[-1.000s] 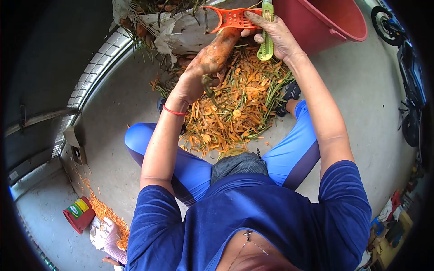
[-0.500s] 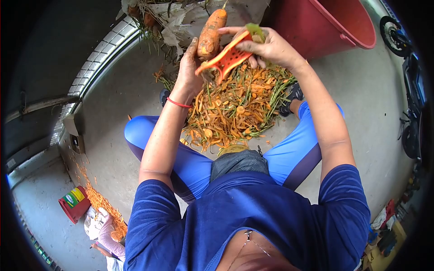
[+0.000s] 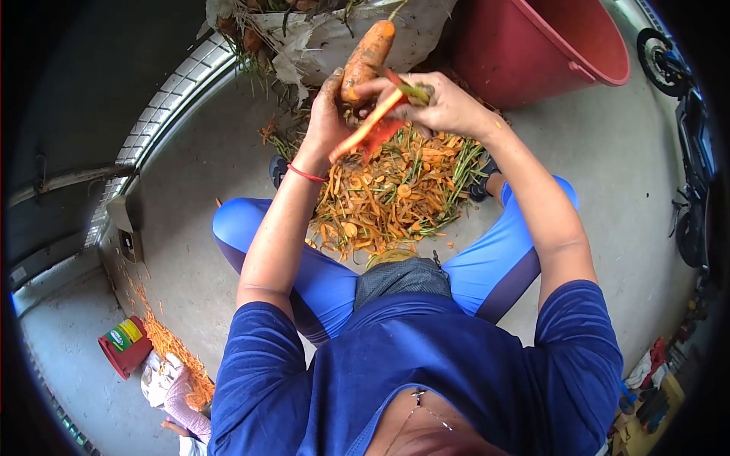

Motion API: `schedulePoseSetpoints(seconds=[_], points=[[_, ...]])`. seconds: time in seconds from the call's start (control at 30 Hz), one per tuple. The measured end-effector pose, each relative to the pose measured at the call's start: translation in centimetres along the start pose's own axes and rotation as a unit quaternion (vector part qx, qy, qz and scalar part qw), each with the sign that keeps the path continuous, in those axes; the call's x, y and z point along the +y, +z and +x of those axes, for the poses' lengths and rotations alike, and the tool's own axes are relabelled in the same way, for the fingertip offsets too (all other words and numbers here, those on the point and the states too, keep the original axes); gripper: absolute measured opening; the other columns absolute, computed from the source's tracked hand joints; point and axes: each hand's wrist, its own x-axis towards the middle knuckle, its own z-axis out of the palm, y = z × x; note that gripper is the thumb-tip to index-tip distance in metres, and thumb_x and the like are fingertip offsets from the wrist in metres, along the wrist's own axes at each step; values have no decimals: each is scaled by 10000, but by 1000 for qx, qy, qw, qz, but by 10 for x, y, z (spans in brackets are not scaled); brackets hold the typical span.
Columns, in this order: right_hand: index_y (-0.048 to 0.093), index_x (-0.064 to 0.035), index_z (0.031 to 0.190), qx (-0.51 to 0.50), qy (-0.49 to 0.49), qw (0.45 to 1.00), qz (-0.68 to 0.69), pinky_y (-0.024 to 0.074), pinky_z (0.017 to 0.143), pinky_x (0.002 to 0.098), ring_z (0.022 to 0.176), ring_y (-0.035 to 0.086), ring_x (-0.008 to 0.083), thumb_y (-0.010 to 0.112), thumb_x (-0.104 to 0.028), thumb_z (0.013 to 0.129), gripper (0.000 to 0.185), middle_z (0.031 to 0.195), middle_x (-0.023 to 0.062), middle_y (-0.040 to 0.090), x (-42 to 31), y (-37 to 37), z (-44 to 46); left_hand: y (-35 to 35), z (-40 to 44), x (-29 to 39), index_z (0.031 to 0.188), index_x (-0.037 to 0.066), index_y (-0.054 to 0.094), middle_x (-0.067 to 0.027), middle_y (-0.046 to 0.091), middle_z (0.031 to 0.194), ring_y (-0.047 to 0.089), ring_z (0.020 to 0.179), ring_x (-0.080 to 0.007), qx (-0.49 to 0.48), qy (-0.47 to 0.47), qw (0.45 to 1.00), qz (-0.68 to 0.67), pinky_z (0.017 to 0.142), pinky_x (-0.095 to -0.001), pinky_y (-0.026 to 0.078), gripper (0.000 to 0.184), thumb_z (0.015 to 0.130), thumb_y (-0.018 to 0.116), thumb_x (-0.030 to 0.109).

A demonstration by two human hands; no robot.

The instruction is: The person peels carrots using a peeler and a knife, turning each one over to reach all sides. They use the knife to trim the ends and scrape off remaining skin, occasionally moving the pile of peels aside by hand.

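A carrot (image 3: pixel 368 59), partly coated in dirt with an orange cut-looking top and a thin stem, points up and to the right. Its lower end is in my left hand (image 3: pixel 327 121), fingers wrapped round it. My right hand (image 3: pixel 445 106) grips an orange peeler (image 3: pixel 365 131), blurred, together with a green-handled tool (image 3: pixel 415 93). The peeler lies just below the carrot; whether they touch is unclear. Under both hands spreads a heap of carrot peels and green stems (image 3: pixel 395 197) on the floor.
A large red tub (image 3: pixel 532 57) stands at the upper right. A torn white sack (image 3: pixel 327 45) with carrots is at the top. Lower left are a small red bucket (image 3: pixel 125 347), orange shreds and another person's sleeve (image 3: pixel 182 403). A motorbike (image 3: pixel 688 152) stands far right.
The carrot came upright from under the peeler and now leans right. My right hand turned the peeler and green-handled tool, bringing them down and left beside my left hand.
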Motion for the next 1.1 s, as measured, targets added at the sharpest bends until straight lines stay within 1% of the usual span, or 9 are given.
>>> schedulePoseSetpoints(seconds=[0.1, 0.17, 0.37, 0.5, 0.57, 0.6, 0.73, 0.87, 1.1], points=[[648, -122, 1098, -55, 101, 993, -35, 418, 419, 223, 435, 483, 52, 657, -238, 882, 245, 648, -11, 597, 8, -6, -10, -28, 9, 8, 1183, -18, 510, -140, 629, 1047, 628, 897, -203, -123, 34, 991, -50, 719, -315, 530, 458, 961, 341, 346], [650, -85, 1028, 38, 32, 999, 9, 401, 402, 206, 428, 477, 34, 649, -253, 891, 217, 599, -36, 568, 17, -4, -10, 7, -6, 14, 1177, -25, 502, -153, 627, 1068, 637, 856, -202, 34, 69, 994, 78, 694, -308, 531, 449, 941, 311, 305], [635, -62, 1120, 62, -71, 995, 27, 390, 437, 170, 478, 445, 9, 617, -163, 903, 240, 1100, -25, 654, 6, -7, 4, 13, -2, 7, 1241, 1, 445, -161, 607, 1055, 647, 928, -253, 54, 32, 998, 31, 828, -407, 550, 479, 967, 269, 352], [637, -54, 1075, 36, -75, 995, -60, 464, 818, 265, 854, 549, 61, 624, -133, 895, 197, 994, 8, 677, 4, -1, 3, 13, -3, 7, 1196, -15, 483, -154, 612, 1000, 615, 777, -197, -6, 6, 1000, -20, 747, -335, 530, 502, 961, 399, 421], [639, -47, 1034, -5, -39, 998, -51, 463, 822, 265, 862, 554, 62, 639, -135, 885, 173, 902, 7, 671, 17, -5, 0, 12, -3, 10, 1150, -25, 505, -136, 615, 888, 536, 613, -141, 4, 23, 1000, -10, 584, -258, 485, 494, 966, 407, 423], [643, -67, 1031, 16, -104, 993, -48, 480, 673, 242, 727, 558, 47, 643, -173, 891, 176, 795, -15, 635, 20, -1, 0, 12, -4, 11, 1128, -30, 516, -127, 617, 833, 496, 531, -113, 10, 32, 999, -6, 502, -219, 463, 492, 968, 411, 424], [643, -108, 1037, 107, 26, 994, 2, 336, 401, 188, 419, 403, 13, 627, -249, 910, 190, 617, -59, 549, 14, -6, -4, 3, -4, 21, 1164, 4, 477, -127, 601, 922, 582, 675, -151, 2, 37, 999, 14, 596, -295, 517, 440, 986, 381, 395], [646, -76, 993, 215, -35, 975, -49, 381, 416, 199, 447, 461, 16, 661, -272, 887, 224, 592, -52, 546, 8, -10, 2, 19, -8, 7, 1262, 7, 469, -126, 601, 1140, 623, 990, -198, 71, 62, 994, 57, 884, -371, 514, 602, 952, 411, 520], [637, -56, 924, 230, -6, 972, -37, 383, 379, 175, 419, 488, 23, 657, -294, 887, 242, 536, -24, 547, 6, -18, 1, -5, -3, 3, 1161, 32, 557, -64, 641, 987, 628, 861, -139, 97, 65, 985, 129, 719, -288, 532, 547, 958, 392, 512]])
